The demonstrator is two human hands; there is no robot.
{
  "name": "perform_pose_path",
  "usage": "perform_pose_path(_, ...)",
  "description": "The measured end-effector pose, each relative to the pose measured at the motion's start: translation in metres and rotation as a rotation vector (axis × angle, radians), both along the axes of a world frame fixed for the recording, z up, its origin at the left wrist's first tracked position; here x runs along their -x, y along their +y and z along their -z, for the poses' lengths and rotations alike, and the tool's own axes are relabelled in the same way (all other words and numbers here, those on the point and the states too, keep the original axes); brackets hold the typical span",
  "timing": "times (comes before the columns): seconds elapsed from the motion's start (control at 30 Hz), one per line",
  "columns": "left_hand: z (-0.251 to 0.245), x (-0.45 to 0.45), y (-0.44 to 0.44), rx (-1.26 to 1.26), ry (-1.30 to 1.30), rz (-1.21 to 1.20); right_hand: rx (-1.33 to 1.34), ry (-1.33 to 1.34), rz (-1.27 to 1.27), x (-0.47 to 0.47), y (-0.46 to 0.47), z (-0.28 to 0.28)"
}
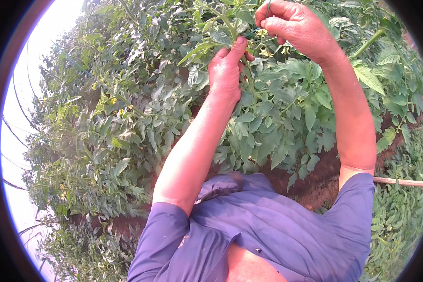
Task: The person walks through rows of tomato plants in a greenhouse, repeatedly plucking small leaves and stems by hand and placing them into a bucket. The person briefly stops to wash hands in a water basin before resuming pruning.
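Observation:
My left hand (225, 68) is closed round the upper stem of a tomato plant (250, 83), its thumb lying along the stem just below the leafy top. Up and to the right, my right hand (290, 26) pinches a thin green twine (268, 10) between thumb and fingers. A short stretch of the twine crosses toward the stem beside my left thumb. Yellow tomato flowers (266, 52) hang close under my right hand. Leaves and my own fingers hide part of where twine and stem meet.
Dense tomato foliage (127, 88) spreads on the left, and bare soil (317, 176) shows below the plants. A wooden pole (402, 182) lies across the right side above low green plants (402, 218). White sheeting (17, 141) with dark thin lines borders the far left.

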State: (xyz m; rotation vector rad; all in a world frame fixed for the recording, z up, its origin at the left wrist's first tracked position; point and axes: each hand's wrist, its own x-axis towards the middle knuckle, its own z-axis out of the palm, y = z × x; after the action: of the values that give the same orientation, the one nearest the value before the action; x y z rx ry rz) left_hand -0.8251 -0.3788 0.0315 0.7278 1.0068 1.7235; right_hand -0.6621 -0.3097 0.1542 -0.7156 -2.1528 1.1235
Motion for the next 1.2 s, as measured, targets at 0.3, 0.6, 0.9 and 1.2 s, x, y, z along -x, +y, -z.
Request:
perform_pose_path(0.3,-0.004,0.012,-0.004,0.126,0.191,0.05,-0.432,-0.032,0.03,0.01,0.002,0.007)
perform_pose_path(0.6,0.002,0.022,-0.005,0.007,0.346,0.002,-0.409,0.183,0.456,0.015,-0.044,0.008)
perform_pose_path(0.9,0.081,0.105,-0.113,0.176,0.532,-0.012,-0.265,0.416,0.355,0.022,-0.14,0.047)
perform_pose_path(1.2,0.121,0.236,-0.217,0.148,0.338,-0.612,0.032,0.226,0.164,0.081,-0.161,0.083)
